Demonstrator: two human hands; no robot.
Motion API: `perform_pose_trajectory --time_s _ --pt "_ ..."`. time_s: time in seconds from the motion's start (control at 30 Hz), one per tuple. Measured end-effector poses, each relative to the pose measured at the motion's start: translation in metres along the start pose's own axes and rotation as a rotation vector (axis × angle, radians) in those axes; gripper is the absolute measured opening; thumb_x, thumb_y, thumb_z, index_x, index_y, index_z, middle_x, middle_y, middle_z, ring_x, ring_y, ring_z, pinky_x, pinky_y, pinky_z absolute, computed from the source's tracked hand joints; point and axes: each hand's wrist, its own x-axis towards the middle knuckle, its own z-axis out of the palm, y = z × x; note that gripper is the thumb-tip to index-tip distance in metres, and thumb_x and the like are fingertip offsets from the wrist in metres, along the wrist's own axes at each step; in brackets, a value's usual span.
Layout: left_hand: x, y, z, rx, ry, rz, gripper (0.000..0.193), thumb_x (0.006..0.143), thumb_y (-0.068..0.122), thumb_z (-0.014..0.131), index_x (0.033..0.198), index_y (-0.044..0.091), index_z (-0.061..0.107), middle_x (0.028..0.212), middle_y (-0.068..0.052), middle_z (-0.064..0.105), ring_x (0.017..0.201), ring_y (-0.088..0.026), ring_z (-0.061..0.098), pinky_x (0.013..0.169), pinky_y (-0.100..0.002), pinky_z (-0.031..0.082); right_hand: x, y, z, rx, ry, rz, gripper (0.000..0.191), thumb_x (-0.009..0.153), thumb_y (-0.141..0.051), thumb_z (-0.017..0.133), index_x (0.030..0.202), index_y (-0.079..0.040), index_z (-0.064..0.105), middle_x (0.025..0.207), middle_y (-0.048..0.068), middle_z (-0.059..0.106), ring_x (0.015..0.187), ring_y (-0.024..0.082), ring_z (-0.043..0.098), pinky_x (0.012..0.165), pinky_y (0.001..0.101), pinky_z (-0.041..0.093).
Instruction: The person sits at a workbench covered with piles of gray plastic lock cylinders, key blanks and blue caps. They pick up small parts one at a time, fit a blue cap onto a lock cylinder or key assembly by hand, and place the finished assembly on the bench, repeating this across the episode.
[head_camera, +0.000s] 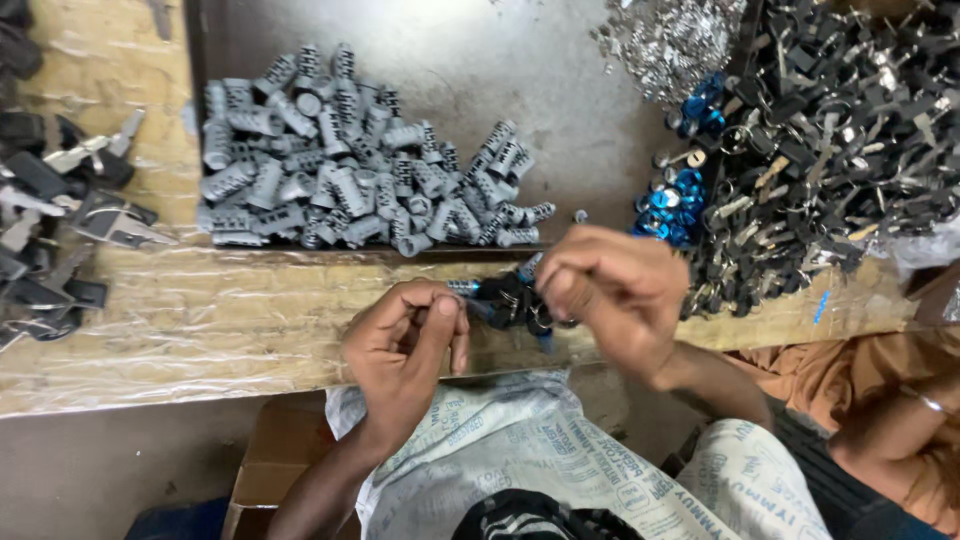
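Note:
My left hand (405, 345) is curled at the wooden bench edge, its fingertips pinching a small grey metal lock cylinder (463, 287). Just to its right, my right hand (610, 290) is closed around a bunch of black-headed keys on a ring (510, 298), which touches the cylinder's end. Behind both hands lies a pile of grey ribbed lock cylinders (350, 160) on a dark tray (520, 60).
A big heap of black-headed keys (840, 130) fills the right, with blue caps (675, 195) and small silver parts (670, 40) beside it. More keys (50, 200) lie at far left. A printed white sack (540, 450) covers my lap. Another person's arm (900, 420) is at lower right.

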Motion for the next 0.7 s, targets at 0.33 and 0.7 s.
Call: perform_pose_trajectory --time_s 0.33,0.7 --pt "-0.023 -0.009 0.047 0.336 0.051 0.331 0.004 0.102 -0.006 0.065 0.106 -0.008 0.066 0.088 -0.009 0.068 0.065 -0.007 0.064 0.055 -0.021 0.052 -0.060 -0.020 0.054 -0.239 0.375 -0.041 0.007 0.098 0.005 0.071 0.104 0.008 0.068 0.093 0.015 0.071 0.079 0.018 0.069 0.064 0.0248 0.055" --pt "-0.038 -0.025 0.049 0.336 0.127 0.454 0.003 0.104 -0.004 0.065 0.105 -0.006 0.065 0.089 -0.010 0.068 0.067 -0.008 0.062 0.056 -0.022 0.051 -0.077 -0.023 0.059 -0.171 0.373 0.039 0.010 0.098 0.004 0.073 0.107 0.007 0.070 0.092 0.012 0.071 0.073 0.012 0.066 0.061 0.0221 0.052"
